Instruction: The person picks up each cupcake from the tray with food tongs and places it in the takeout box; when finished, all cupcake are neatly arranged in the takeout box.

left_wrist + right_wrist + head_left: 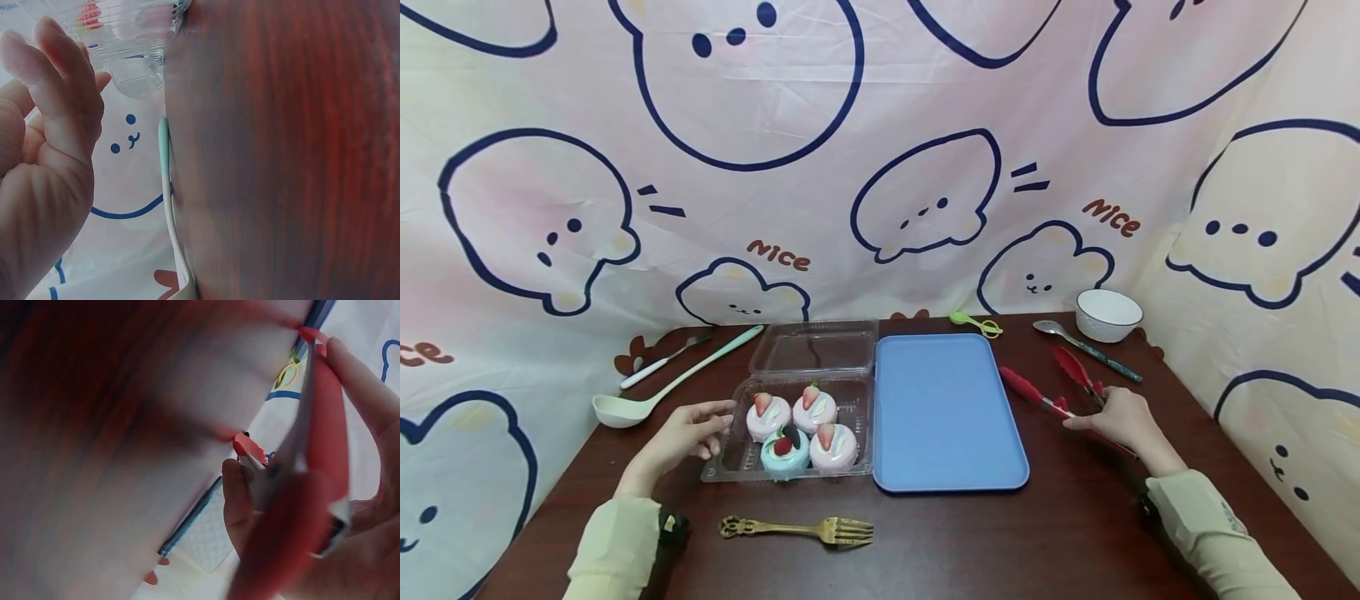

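My left hand (681, 437) is at the left side of a clear plastic cake box (853, 396), fingertips right at its rim and fingers loosely bent. The box's hinged lid (812, 346) lies folded back. Inside sit several small round cakes, among them a blue one (785, 454) with a red berry and a pink one (833, 448) with a strawberry piece. On the right, my right hand (1120, 417) grips red-and-metal tongs (328, 419) between thumb and fingers. Their two red tips are spread apart and point away toward the back of the table.
Between box and tongs lies a blue tray (951, 417). A gold fork (842, 531) lies in front. Left are a pale green ladle (621, 410) and a white-handled utensil (647, 372). Behind are a green-yellow utensil (977, 323), a spoon (1093, 350) and a white bowl (1108, 318).
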A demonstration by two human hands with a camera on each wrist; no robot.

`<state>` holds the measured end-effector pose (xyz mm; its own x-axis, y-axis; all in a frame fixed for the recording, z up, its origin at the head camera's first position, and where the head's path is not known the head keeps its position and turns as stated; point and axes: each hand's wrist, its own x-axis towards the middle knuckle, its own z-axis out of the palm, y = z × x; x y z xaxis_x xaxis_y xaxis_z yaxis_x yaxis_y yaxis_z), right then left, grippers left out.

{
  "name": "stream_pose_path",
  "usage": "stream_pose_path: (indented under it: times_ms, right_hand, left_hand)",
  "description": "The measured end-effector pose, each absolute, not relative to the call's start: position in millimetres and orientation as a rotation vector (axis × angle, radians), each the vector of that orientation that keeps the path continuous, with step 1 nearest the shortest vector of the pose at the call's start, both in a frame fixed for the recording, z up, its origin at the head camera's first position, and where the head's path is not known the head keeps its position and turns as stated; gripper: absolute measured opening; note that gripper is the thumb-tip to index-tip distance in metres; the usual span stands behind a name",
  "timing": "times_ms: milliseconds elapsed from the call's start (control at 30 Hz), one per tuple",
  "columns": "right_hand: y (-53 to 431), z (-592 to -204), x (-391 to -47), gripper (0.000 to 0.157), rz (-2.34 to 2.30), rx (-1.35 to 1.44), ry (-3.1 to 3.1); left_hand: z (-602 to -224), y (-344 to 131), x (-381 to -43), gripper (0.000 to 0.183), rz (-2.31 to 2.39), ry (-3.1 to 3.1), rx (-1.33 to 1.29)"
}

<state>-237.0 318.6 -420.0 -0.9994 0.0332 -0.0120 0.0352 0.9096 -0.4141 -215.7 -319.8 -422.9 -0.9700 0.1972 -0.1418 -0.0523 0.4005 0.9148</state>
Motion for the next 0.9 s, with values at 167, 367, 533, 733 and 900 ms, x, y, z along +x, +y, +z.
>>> stream_pose_path:
  times_ms: [167,367,533,733,900]
  right_hand:
    - [325.2,-420.5,-239.1,0.098,-0.679,0.027,3.038]
    - [333.3,-421.0,-237.7,0.099,-0.762,-0.005,2.946]
    - [341.3,-422.4,-238.4,0.094,-0.857,-0.036,2.874]
    - [350.2,-423.3,-239.7,0.088,-1.008,-0.077,2.778]
    - [355.2,-424.8,-239.1,0.081,-1.123,-0.093,2.694]
  left_hand:
    - [-424.1,-320.0,-216.9,0.055,1.608,2.427,0.137]
    - [-423.9,-319.4,-216.2,0.055,1.6,2.43,0.138]
    - [-422.7,-320.1,-216.1,0.056,1.606,2.424,0.146]
    - [-422.4,-321.6,-215.5,0.056,1.615,2.418,0.143]
    - [-423.8,-322.9,-214.1,0.055,1.617,2.42,0.137]
